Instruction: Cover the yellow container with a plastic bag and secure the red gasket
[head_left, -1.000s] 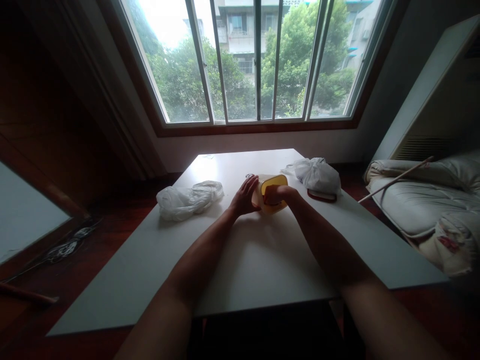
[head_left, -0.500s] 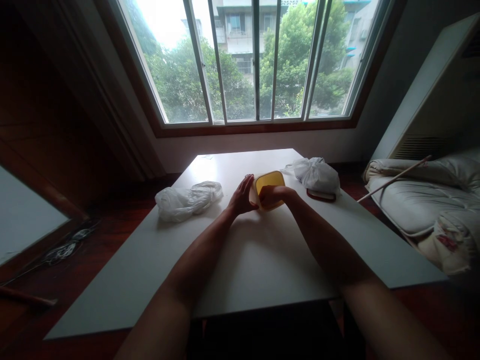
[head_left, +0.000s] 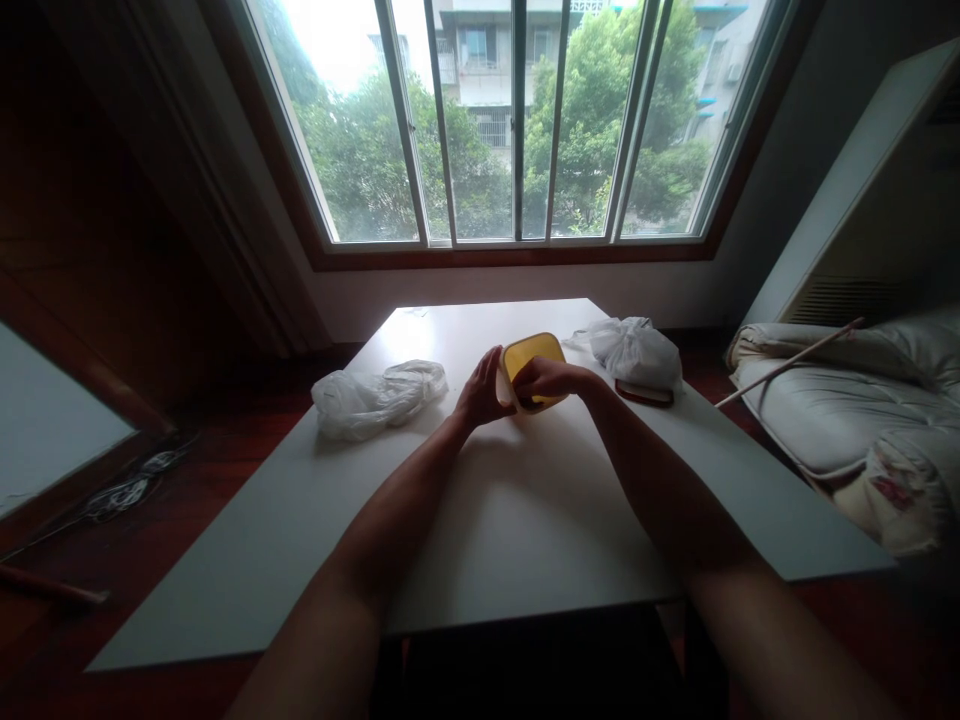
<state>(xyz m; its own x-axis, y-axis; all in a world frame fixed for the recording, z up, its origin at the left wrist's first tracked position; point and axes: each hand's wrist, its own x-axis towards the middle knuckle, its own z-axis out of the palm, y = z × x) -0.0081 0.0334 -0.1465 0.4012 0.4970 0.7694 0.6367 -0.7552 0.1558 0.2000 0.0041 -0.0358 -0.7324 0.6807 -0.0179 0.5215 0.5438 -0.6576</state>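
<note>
One white table (head_left: pixel 525 530) spreads beneath a yellow container (head_left: pixel 541 350), near a wide window (head_left: pixel 517 150).

Big window (head_left: pixel 517 130) at back, trees (head_left: pixel 592 130) & bldg (head_left: pixel 480 70) outside, daylight flooding in; white tbl (head_left: pixel 525 530) w/ glare at far end, dark reddish flr (head_left: pixel 225 420), pale mattress (head_left: pixel 825 410) on R.

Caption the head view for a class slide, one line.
Left hand holds a yellow container at a white table; right hand reaches inside.
</note>
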